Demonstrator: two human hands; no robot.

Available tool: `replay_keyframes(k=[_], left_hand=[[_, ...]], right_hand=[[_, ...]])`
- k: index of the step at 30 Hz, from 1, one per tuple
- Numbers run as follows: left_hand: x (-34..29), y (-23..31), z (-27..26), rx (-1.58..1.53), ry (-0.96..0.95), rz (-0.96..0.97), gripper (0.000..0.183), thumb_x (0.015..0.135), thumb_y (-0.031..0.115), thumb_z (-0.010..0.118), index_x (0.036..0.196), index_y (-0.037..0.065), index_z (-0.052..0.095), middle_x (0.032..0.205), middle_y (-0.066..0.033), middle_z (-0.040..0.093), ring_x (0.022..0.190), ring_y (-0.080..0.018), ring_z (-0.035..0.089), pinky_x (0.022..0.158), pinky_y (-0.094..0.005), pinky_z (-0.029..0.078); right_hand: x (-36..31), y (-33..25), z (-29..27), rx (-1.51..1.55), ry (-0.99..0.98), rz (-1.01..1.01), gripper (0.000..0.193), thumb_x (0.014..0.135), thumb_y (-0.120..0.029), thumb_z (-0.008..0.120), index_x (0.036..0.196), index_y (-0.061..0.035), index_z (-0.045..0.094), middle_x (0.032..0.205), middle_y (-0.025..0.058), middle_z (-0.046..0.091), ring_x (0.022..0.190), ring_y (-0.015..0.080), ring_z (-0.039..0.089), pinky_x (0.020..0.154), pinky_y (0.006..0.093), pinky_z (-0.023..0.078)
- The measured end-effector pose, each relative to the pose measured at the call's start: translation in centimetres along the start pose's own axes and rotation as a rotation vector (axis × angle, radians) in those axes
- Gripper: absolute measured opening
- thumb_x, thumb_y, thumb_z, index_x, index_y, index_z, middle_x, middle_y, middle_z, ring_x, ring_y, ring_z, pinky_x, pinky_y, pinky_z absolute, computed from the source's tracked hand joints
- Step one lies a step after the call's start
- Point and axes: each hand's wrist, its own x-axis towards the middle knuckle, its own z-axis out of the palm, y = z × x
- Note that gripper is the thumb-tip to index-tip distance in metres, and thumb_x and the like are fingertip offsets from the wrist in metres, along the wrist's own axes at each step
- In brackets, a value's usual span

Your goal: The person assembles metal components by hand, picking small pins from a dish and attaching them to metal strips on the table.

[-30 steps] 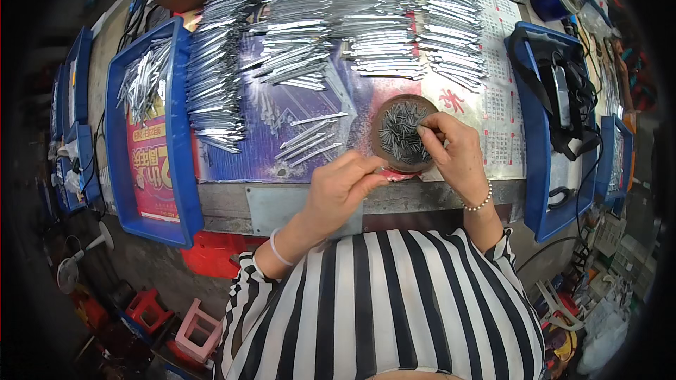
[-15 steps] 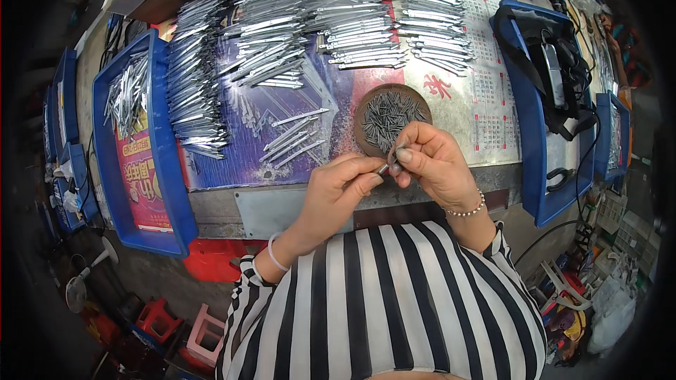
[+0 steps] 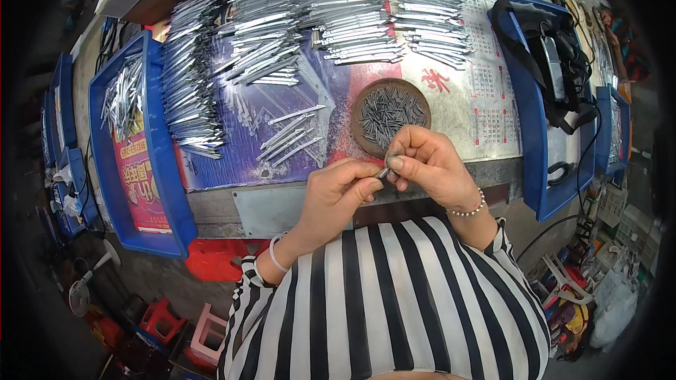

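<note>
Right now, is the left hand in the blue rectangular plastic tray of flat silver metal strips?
No, the bare left hand pinches a small grey metal piece together with the right hand.

Left hand [image 3: 341, 188] and right hand [image 3: 433, 167] pinching, fingertips [image 3: 373, 185] close together
Each thumb [image 3: 414, 169] bent toward its forefinger [image 3: 354, 169], the forearms [image 3: 482, 237] angled inward from either side.

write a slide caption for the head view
Left hand and right hand meet at a small metal piece, near a round dish of dark pins.
</note>
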Motion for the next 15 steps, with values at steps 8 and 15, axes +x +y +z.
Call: replay_keyframes(k=[8,15], left_hand=[[0.2,-0.2,0.0,0.094,0.041,0.070,0.011,0.087,0.004,0.066,0.097,-0.001,0.067,0.080,-0.0077,0.064,0.062,-0.0104,0.060,0.056,-0.0237,0.049],[0.3,0.2,-0.4,0.235,0.014,0.177,0.008,0.086,0.000,0.064,0.093,-0.003,0.065,0.083,-0.0080,0.061,0.065,-0.0112,0.058,0.058,-0.0227,0.046]], right_hand=[[-0.4,0.3,1.0,-0.195,0.078,-0.068,0.012,0.095,-0.010,0.058,0.094,0.0006,0.052,0.080,0.0029,0.059,0.070,0.0066,0.058,0.061,0.0216,0.049],[-0.4,0.7,0.8,-0.261,0.053,-0.100,0.016,0.094,-0.013,0.060,0.095,0.0008,0.053,0.081,0.0037,0.060,0.070,0.0068,0.058,0.061,0.0208,0.049]])
